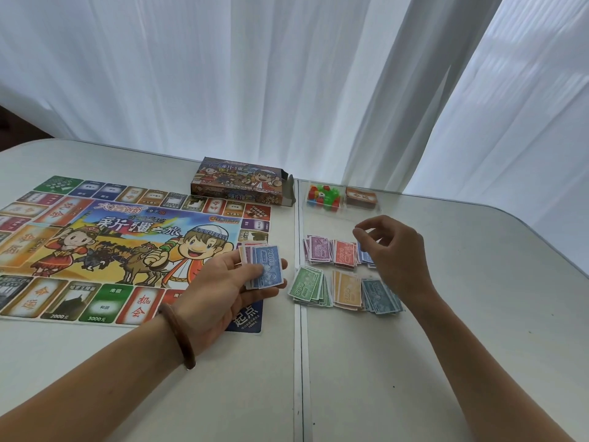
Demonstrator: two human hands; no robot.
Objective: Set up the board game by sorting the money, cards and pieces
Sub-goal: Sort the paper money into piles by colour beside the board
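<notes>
**Left hand holds the unsorted notes, right hand hovers empty over the piles**

The left forearm comes in from the lower left, a brown bangle (pixel 179 334) on the wrist. The left hand (pixel 220 291) lies palm-up over the near right corner of the game board (pixel 105 247), fingers curled under a fanned stack of notes (pixel 263 264) and thumb across them; the top note is blue and reads 2000.

The right forearm enters from the lower right and rises to a bent wrist. The right hand (pixel 393 250) hangs above the sorted money, fingers loosely curled, thumb and forefinger near each other with nothing between them.

Under it on the white table (pixel 478 314) lie 6 piles in 2 rows. Near row: green pile (pixel 307 287) marked 500, orange pile (pixel 347 290), teal pile (pixel 381 296). Far row: purple pile (pixel 317 252), red pile (pixel 344 253), and a blue pile (pixel 365 256) partly hidden by the hand.

Farther back, a clear tray (pixel 342 197) holds small coloured pieces (pixel 322 196) on its left and a card deck (pixel 360 195) on its right. The opened game box (pixel 240 185) lies just left of it, at the board's far edge.
</notes>
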